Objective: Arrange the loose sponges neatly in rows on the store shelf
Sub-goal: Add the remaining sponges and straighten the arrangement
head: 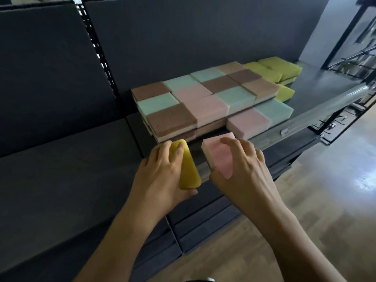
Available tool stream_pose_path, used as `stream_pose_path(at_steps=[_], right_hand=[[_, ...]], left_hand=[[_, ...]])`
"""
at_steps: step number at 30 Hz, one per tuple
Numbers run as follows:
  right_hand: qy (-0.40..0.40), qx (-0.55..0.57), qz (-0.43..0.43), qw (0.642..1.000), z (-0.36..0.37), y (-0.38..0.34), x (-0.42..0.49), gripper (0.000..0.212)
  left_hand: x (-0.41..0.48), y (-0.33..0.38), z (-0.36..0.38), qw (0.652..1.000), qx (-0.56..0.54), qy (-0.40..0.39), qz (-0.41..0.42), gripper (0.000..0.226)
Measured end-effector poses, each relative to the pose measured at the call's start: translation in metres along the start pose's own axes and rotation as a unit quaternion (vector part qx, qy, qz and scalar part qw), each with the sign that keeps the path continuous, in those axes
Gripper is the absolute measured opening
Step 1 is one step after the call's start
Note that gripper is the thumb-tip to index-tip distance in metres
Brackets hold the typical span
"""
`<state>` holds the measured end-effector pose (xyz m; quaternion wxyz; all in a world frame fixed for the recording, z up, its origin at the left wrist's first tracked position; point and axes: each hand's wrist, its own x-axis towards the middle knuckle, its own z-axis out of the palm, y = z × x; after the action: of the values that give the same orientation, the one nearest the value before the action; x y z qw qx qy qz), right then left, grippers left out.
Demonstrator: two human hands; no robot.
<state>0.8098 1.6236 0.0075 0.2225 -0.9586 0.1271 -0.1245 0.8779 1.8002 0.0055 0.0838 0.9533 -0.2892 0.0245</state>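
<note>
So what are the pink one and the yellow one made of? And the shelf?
The pink sponge looks like soft matte foam, with a white layer on its side. The yellow sponge is likely foam too: matte, rounded corners. The shelf is probably painted metal: dark, smooth, slightly shiny.

A yellow sponge (189,169), pink sponge (219,153) held at shelf (329,80) front, sponge rows (203,98) stacked behind
</note>
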Motion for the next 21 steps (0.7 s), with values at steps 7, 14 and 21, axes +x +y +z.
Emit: stream_pose_path(at_steps=[7,14,21], right_hand=[[-0.016,0.006,-0.026,1.0,0.001,0.008,0.01,0.072],[-0.004,-0.001,-0.03,1.0,0.007,-0.004,0.011,0.071],[0.024,-0.002,-0.033,0.999,0.006,-0.001,0.008,0.064]], left_hand=[[0.004,0.003,-0.001,1.0,0.009,-0.01,-0.017,0.104],[0.0,-0.005,-0.004,0.999,-0.017,0.015,0.033,0.098],[0.009,-0.006,-0.005,0.994,-0.077,0.021,0.069,0.101]])
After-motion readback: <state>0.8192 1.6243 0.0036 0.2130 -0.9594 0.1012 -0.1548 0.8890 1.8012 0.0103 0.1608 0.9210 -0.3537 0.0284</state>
